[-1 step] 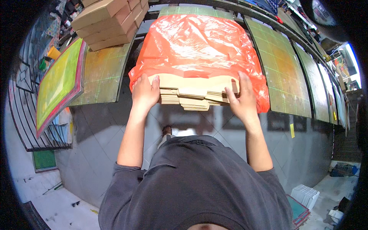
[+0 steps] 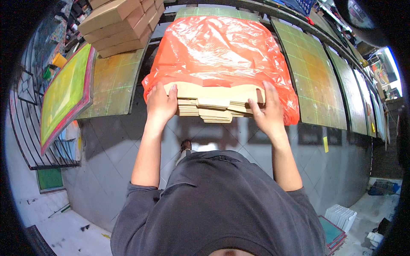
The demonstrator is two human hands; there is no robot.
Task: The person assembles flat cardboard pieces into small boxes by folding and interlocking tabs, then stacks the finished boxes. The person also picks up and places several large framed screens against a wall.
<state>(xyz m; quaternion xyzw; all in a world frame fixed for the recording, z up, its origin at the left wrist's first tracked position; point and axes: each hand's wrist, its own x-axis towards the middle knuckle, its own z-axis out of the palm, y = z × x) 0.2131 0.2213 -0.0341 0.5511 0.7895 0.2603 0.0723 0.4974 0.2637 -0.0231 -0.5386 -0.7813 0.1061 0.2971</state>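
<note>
A stack of flat tan cardboard blanks [image 2: 213, 91] with stepped front edges sticks out of the near, open end of a shiny red plastic bag [image 2: 218, 47]. My left hand [image 2: 161, 102] grips the left end of the stack, thumb by the front corner and fingers against the bag. On the opposite end, my right hand [image 2: 270, 109] holds the right side, its thumb over the front edges and its fingers along the bag. The rest of the stack is hidden under the red plastic.
Several tan cardboard boxes [image 2: 115, 25] are piled at the far left. Near them a yellow-green framed screen [image 2: 68, 94] leans outward. Grid-lined boards [image 2: 311, 72] flank the bag. White slats [image 2: 340, 217] and stacked framed panels [image 2: 333, 232] stand on the floor at lower right.
My right hand has shifted very slightly left along the cardboard. The stack, the bag and my left hand look almost unchanged.
</note>
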